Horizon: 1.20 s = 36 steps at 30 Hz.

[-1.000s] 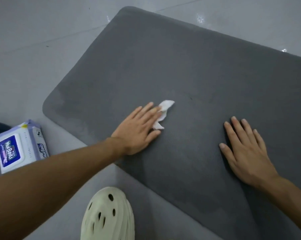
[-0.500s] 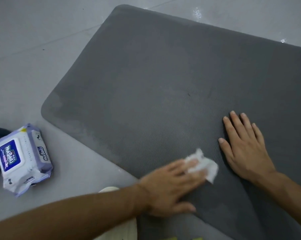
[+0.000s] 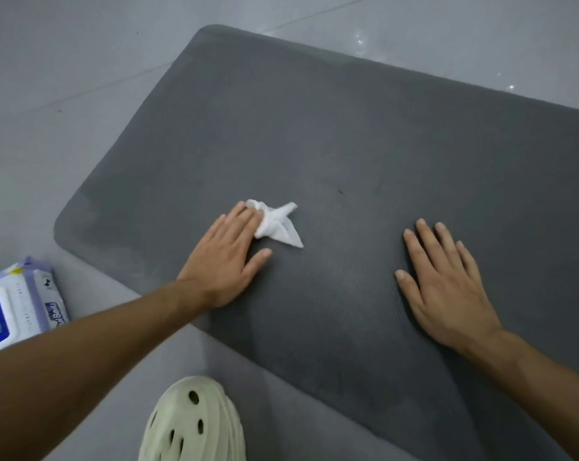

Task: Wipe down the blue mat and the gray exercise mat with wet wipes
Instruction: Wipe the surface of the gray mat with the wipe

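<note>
The gray exercise mat (image 3: pixel 364 134) lies flat on the floor and fills most of the view. My left hand (image 3: pixel 225 257) lies flat on its near left part, straight fingers pressing a crumpled white wet wipe (image 3: pixel 276 224) onto the mat; most of the wipe sticks out past the fingertips. My right hand (image 3: pixel 444 284) rests flat on the mat to the right, fingers spread, holding nothing. No blue mat is in view.
A pack of wet wipes (image 3: pixel 18 304) lies on the grey tiled floor (image 3: pixel 65 78) at the left edge, just off the mat's corner. A cream clog shoe (image 3: pixel 195 424) stands at the bottom, close to the mat's near edge.
My left hand slid the wipe from the mat's near edge back up and to the left, away from my right hand. The right hand stayed planted.
</note>
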Tool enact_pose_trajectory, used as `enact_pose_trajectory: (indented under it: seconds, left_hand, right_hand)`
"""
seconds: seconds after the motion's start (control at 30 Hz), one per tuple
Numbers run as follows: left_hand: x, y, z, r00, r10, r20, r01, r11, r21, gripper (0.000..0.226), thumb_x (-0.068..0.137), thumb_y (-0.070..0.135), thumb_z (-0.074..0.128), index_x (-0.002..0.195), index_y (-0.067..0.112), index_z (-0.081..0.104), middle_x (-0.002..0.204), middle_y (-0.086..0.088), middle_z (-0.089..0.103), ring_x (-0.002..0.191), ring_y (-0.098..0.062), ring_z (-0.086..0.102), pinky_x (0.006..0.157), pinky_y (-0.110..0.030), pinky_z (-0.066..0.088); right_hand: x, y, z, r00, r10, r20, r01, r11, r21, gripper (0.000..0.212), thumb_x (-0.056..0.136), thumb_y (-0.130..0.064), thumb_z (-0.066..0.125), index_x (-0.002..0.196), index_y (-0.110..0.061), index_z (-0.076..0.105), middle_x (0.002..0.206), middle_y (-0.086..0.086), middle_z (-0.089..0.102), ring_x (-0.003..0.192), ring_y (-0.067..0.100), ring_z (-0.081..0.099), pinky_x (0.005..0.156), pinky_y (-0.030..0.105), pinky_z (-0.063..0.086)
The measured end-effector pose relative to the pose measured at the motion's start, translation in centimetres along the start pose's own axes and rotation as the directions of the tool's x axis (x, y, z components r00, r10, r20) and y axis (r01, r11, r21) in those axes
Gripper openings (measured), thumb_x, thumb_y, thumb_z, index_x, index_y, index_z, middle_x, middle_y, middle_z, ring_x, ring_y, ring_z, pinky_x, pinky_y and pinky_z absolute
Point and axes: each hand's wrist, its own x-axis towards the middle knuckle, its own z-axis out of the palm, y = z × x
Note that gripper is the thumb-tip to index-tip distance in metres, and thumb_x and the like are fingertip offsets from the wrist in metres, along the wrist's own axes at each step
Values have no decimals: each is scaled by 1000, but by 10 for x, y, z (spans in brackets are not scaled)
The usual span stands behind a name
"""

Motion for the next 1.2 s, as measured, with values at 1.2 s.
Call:
enact_pose_trajectory:
  seconds: [1.2]
  left_hand:
    - [228,92,-3,976,-46,-214,10,986,-166,54,108,20,37,160,5,31,169,-11,26,157,-32,20,128,-46,17]
  right_hand:
    - [89,58,-35,911,374,176,-374,927,-32,87,90,-75,-5,166,-31,-7,173,1,-15,159,25,-15,130,47,1]
